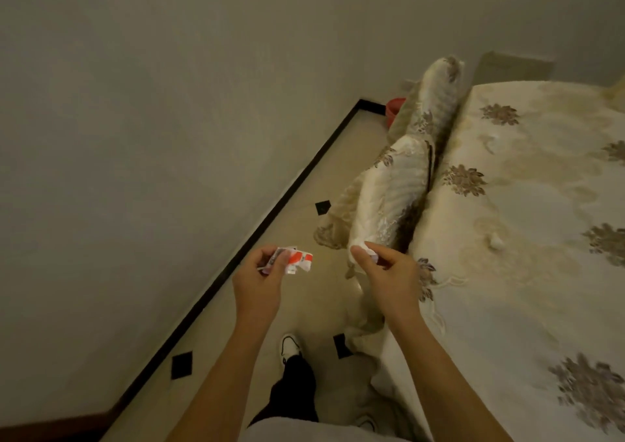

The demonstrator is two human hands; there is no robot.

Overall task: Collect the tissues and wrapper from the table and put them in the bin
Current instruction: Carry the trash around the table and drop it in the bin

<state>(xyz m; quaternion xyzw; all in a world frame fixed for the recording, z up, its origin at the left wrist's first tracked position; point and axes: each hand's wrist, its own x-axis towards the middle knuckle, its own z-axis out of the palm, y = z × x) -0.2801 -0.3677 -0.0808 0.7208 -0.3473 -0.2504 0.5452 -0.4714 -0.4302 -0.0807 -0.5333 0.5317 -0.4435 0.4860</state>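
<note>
Head view, lower centre: the red-and-white wrapper (297, 259) is pinched in the curled fingers of the left hand (258, 281), above the tiled floor (304, 306). Just to its right, the right hand (389, 272) pinches a white tissue (370, 250). A floral-covered bed (524, 238) fills the right side. A red container (394, 108) sits at upper centre, beyond the pillows (395, 191).

So the wrapper (297, 259) is a crumpled red-and-white scrap, pinched in the left hand (260, 284) above the floor. The tissue (363, 250) is a small white wad, barely peeking from the right hand (392, 274), near the bed edge.
</note>
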